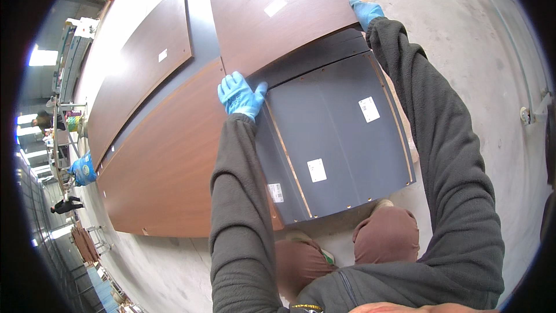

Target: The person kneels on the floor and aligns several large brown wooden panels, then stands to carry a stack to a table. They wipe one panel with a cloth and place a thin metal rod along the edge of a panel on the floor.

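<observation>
My left hand (241, 96), in a blue glove, lies with its fingers stretched out at the near left corner of a brown wood-look panel (301, 20). My gloved right hand (366, 11) is closed round the right edge of that same panel, close to its near corner. The panel has a white label and rests over dark grey boards. Nearer to me lies a dark grey board (341, 133) with white labels and pale strips along its sides. Left of my left hand stretches a long reddish-brown panel (168, 156).
Another brown panel (147, 61) lies at the far left on a grey board. Concrete floor (457, 52) runs along the right. Further left are a blue sack (84, 169), metal racks and a person in dark clothes (67, 205). My legs stand close to the near edge of the stack.
</observation>
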### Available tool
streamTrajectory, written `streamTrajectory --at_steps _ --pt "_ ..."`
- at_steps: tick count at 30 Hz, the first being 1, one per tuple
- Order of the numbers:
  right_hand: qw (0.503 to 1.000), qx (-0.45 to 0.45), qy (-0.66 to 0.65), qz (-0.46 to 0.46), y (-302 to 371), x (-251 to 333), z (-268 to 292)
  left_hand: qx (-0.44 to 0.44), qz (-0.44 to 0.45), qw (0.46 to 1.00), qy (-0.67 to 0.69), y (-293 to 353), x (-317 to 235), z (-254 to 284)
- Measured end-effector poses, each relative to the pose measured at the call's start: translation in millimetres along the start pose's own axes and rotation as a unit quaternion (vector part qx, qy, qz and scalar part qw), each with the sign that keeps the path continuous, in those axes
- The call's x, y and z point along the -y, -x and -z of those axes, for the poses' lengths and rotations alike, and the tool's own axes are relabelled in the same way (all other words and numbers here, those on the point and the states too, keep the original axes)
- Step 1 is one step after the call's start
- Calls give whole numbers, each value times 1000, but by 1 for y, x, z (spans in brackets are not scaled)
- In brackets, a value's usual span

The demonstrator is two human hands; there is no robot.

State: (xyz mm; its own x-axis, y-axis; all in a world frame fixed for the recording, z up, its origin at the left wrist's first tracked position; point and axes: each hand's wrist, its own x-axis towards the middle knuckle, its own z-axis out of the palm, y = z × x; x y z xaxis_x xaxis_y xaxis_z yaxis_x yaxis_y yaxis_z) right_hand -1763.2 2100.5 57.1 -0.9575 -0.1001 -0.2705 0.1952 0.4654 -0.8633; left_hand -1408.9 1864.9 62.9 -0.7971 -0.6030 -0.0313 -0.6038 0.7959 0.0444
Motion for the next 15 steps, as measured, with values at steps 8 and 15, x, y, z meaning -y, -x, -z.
streamTrajectory --at_steps 8,15 --pt "985 25 120 118 53 4 32 -209 -135 962 -114 -9 -19 -7" --pt "987 32 60 147 55 -50 44 -193 -212 936 -202 1 -36 -13"
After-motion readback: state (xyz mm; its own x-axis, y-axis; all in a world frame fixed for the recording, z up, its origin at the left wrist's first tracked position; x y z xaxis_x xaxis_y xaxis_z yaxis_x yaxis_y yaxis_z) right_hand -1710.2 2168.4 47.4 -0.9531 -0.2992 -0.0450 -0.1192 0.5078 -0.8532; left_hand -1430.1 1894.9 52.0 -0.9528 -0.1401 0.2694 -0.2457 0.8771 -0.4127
